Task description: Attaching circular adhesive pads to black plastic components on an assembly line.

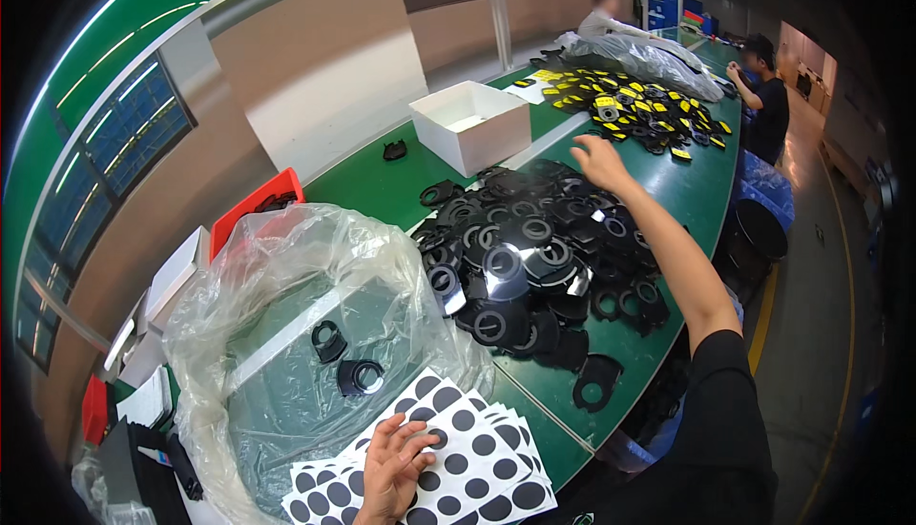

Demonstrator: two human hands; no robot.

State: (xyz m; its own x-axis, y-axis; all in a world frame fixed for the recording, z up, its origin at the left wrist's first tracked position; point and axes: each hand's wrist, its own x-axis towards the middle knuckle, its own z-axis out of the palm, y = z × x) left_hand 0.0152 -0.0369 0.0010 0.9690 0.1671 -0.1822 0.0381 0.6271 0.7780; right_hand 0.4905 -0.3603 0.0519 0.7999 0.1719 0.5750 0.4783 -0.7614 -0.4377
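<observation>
My left hand hovers over white sheets of round black stickers at the near edge of the table. Its fingers are loosely bent and apart, with nothing visibly held. My right arm stretches out over a big heap of black ring-shaped plastic parts. At the heap's far side is my right hand, fingers extended and nothing seen in them. Left of the sheets, a clear plastic bag lies spread on the table, with two black parts within its outline.
A white open box stands behind the heap. Farther off lies a pile of black parts with yellow labels. A red bin sits beyond the bag. Two people are along the green table. A black drum stands to the right.
</observation>
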